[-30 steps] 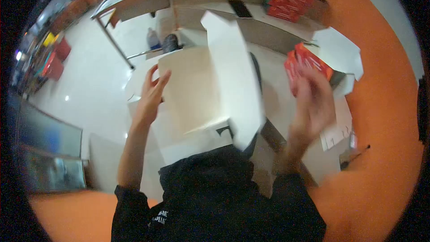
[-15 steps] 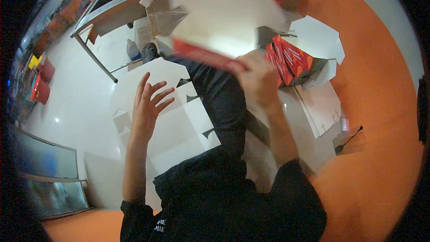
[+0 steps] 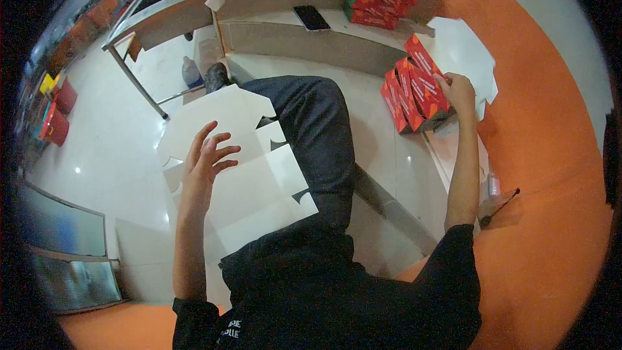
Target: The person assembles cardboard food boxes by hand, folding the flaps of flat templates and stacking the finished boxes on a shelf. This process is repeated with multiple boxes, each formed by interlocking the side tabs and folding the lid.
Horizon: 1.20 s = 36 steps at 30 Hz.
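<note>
The right hand [image 3: 461, 94], no longer mid-swing, has its fingers grasping a red box [image 3: 424, 57] at the box row [image 3: 407, 94] right of the cardboard sheet [image 3: 253, 204], apparently lengthening it, while the left hand [image 3: 206, 161] spreads empty fingers over the sheet.

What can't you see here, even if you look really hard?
- Small writing on the red cartons: too tiny to read in the head view.
- Bottom of the open white box: head view, hidden by those cartons.
- Whether the left hand touches the white cardboard blank: head view, the hand covers that spot.
</note>
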Tool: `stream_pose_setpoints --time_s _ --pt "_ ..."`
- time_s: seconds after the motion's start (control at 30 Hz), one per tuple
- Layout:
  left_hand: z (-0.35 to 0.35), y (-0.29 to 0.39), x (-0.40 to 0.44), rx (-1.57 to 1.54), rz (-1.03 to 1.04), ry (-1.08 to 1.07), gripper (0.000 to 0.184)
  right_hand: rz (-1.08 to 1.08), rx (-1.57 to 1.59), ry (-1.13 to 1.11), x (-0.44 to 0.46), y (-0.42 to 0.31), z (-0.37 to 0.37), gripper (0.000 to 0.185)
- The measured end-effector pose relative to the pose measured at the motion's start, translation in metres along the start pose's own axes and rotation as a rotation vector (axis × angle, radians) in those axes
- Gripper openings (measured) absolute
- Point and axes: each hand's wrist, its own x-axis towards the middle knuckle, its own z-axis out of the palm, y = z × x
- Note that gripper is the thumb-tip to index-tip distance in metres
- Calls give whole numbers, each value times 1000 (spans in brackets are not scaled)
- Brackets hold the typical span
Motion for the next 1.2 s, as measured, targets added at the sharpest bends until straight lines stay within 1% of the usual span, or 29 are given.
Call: stream_pose_setpoints --time_s 0.07,0.17,0.27,0.37,0.47,0.57,0.67,0.77,0.87,0.97,1.07,1.2 --pt "0 1 1 16 7 -9 57 24 26 -25 -3 2 0 48" --pt "0 4 0 42 -2 -29 56 30 -42 -50 -8 4 -2 50" --pt "2 5 0 78 -14 -45 54 20 -140 -132 -13 -8 -16 54" --pt "2 5 -2 126 -19 -49 50 -2 -134 -234 -14 -10 -20 52" --pt "1 5 -5 172 -20 -47 47 -172 -161 -131 -24 4 -11 60" --pt "-1 5 -7 199 -31 -29 44 -145 -205 -226 -25 18 -7 67" --pt "-2 4 -6 172 -32 -27 42 -158 -224 -224 -22 26 -2 62" --pt "1 5 -7 157 -39 -31 43 -148 -236 -315 -15 22 -6 58" --pt "1 5 -8 167 -45 -34 42 -185 -231 -301 -16 17 -14 59" --pt "1 5 -8 181 -49 -35 43 -193 -189 -270 -13 28 -3 60" --pt "-2 1 -8 174 -42 -41 43 -141 -100 -239 -20 17 -13 59" --pt "-5 2 -13 200 -47 -11 43 -68 -13 21 -44 18 -17 51"
